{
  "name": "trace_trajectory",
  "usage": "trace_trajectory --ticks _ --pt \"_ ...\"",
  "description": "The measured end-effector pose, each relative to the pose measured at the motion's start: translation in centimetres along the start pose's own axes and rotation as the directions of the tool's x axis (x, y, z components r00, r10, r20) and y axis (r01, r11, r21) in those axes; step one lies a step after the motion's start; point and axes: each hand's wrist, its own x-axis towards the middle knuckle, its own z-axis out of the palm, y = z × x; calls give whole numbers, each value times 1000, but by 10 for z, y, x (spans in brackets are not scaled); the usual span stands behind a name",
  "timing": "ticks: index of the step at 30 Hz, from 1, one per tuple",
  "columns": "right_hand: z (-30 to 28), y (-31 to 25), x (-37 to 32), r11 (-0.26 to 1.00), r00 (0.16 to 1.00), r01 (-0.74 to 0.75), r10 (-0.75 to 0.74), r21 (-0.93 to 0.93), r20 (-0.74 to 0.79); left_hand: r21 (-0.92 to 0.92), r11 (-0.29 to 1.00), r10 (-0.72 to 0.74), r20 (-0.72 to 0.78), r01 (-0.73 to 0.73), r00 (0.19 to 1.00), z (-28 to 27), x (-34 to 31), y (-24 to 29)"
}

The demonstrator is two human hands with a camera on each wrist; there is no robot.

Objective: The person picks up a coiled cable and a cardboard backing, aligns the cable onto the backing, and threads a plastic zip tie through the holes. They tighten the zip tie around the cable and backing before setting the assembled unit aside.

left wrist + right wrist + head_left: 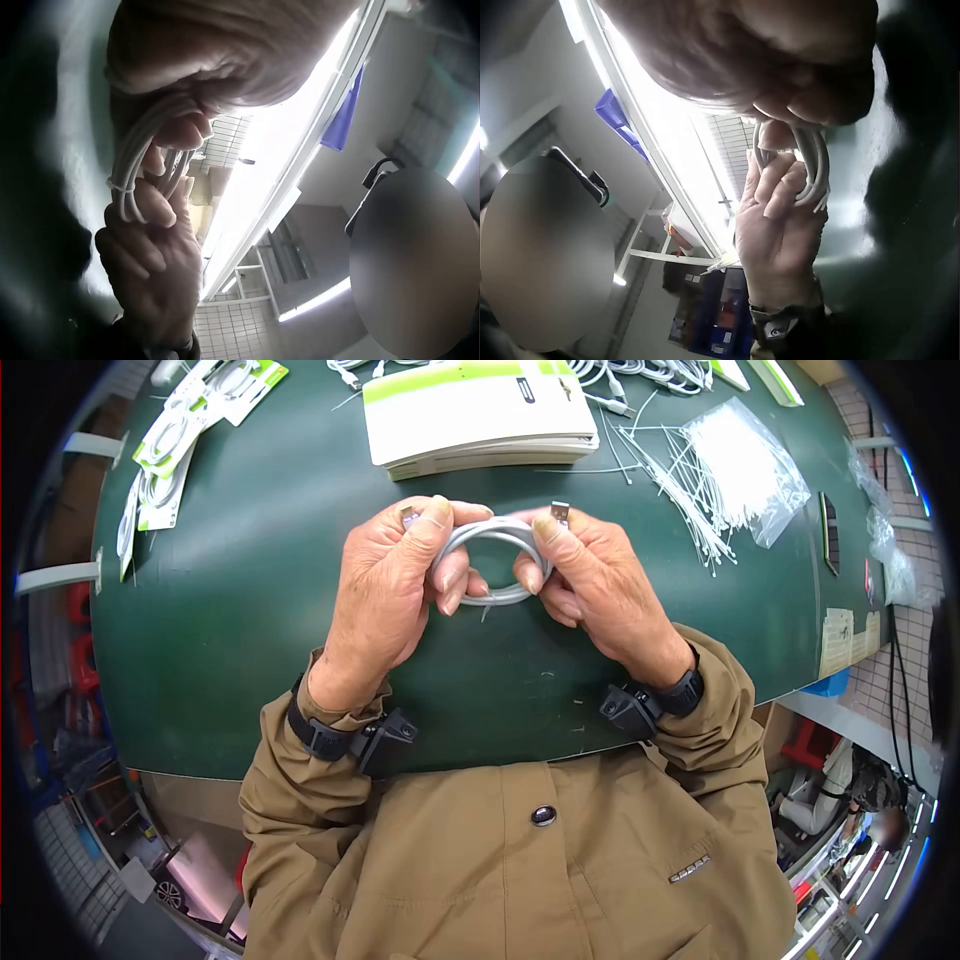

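Note:
A coiled light grey cable is held between both hands above the green table. My left hand grips the coil's left side, thumb on top, with one metal connector at its fingertips. On the right side my right hand pinches the coil, and a USB plug sticks up beside the thumb. A thin tie with a short tail sits at the coil's lower edge. In the left wrist view the coil passes between the fingers; the right wrist view shows the coil too.
A stack of white and green cards lies beyond the hands. White zip ties spread at the right beside a clear bag of more ties. Packaged cables lie at the far left, loose cables at the back. The table's edge runs near the body.

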Motion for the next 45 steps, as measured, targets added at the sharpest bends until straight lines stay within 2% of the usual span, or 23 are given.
trace_trajectory --ticks 3,5,7,9,10,11,13,14,17,18,21,24,28,31,34,36,39,40,41,42,43,44,45 --pt "-7 8 3 988 983 -44 70 -150 168 46 997 -62 35 60 997 -10 5 2" --pt "-5 2 4 978 982 0 39 -207 185 84 990 -116 52 112 992 -14 6 1" --pt "-8 -2 4 964 981 44 8 -263 196 47 992 -123 62 120 990 -12 6 0" --pt "-11 -7 4 955 973 15 54 -298 223 0 990 -143 77 143 987 -10 5 0" --pt "-12 -9 3 950 969 -4 82 -312 235 -105 986 -120 109 132 987 -8 4 2" --pt "-14 -8 2 945 963 -26 111 -325 247 69 992 -111 77 106 991 -4 2 4" --pt "-17 -3 0 911 937 24 124 -412 327 405 912 -78 23 62 997 6 -1 10" --pt "-20 -1 0 890 921 52 133 -452 366 429 898 -131 38 103 991 6 -1 13" --pt "-26 -5 1 906 885 79 129 -416 448 626 778 -117 68 49 991 11 -3 14" --pt "-29 -4 3 905 872 138 82 -403 482 693 720 -30 81 -35 996 12 -4 7" --pt "-28 -12 -2 909 857 67 159 -412 490 797 597 35 86 -90 996 13 -7 2" --pt "-29 -15 -3 868 856 48 220 -495 468 739 673 -32 78 -36 996 14 -12 3" --pt "-35 -18 -1 871 862 97 169 -482 479 731 663 52 171 -162 984 13 -14 -2" --pt "-33 -17 1 866 866 113 155 -488 476 717 665 115 176 -207 978 15 -11 -2" --pt "-25 -18 -3 881 897 120 101 -458 430 693 715 48 83 -92 995 21 -14 14" --pt "-22 -17 -6 919 911 134 33 -370 411 662 749 -6 46 -26 999 24 -16 27" --pt "-24 -25 -10 957 916 144 -33 -250 401 575 793 196 70 -200 978 27 -18 32" --pt "-25 -28 -11 964 922 153 -59 -219 383 549 810 197 80 -208 977 27 -21 38" --pt "-26 -30 -13 970 927 158 -81 -185 366 511 775 369 110 -371 923 32 -21 36" --pt "-27 -35 -14 971 927 179 -113 -157 357 712 526 537 146 -465 831 37 -21 43" --pt "-30 -38 -15 970 929 190 -128 -151 348 852 230 668 214 -471 713 42 -24 51" --pt "-34 -39 -14 970 930 197 -139 -143 341 890 0 742 307 -457 596 45 -27 57" --pt "-36 -41 -14 970 930 202 -148 -132 335 855 -54 731 386 -516 563 47 -30 55"
